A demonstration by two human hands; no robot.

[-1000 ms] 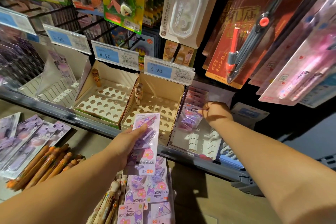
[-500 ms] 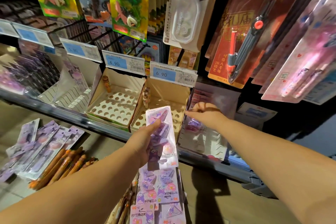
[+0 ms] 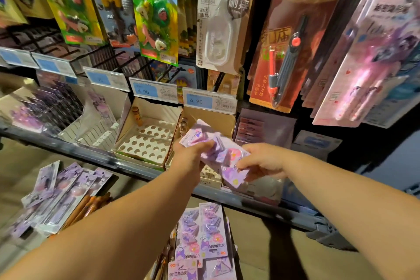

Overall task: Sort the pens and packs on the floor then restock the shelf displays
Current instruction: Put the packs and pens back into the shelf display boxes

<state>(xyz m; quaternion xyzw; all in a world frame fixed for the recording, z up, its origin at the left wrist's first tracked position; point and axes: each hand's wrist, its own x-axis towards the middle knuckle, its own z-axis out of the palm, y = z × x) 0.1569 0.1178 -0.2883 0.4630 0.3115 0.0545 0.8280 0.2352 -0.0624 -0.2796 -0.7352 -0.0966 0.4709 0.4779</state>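
I am at the restocking step. One purple pack (image 3: pixel 218 151) is off the floor and held in both hands just below the 6.90 price tag (image 3: pixel 209 100), in front of the cardboard box (image 3: pixel 217 118) under that tag.

My left hand (image 3: pixel 193 158) has its grip curled round the pack's upper end. My right hand (image 3: pixel 264 161) pinches the lower end, with its fingers folded beneath. Neither grip is spread.

I read this as a handover or a squaring-up before the pack goes into the display rack (image 3: pixel 266 129) just right of the tag, where similar packs seem to stand. The next move calls for one hand to let go while the other turns the pack upright and slides it in.

More packs (image 3: pixel 204 238) lie on the floor well below the tag, and pens (image 3: pixel 91 207) lie below and left of it.
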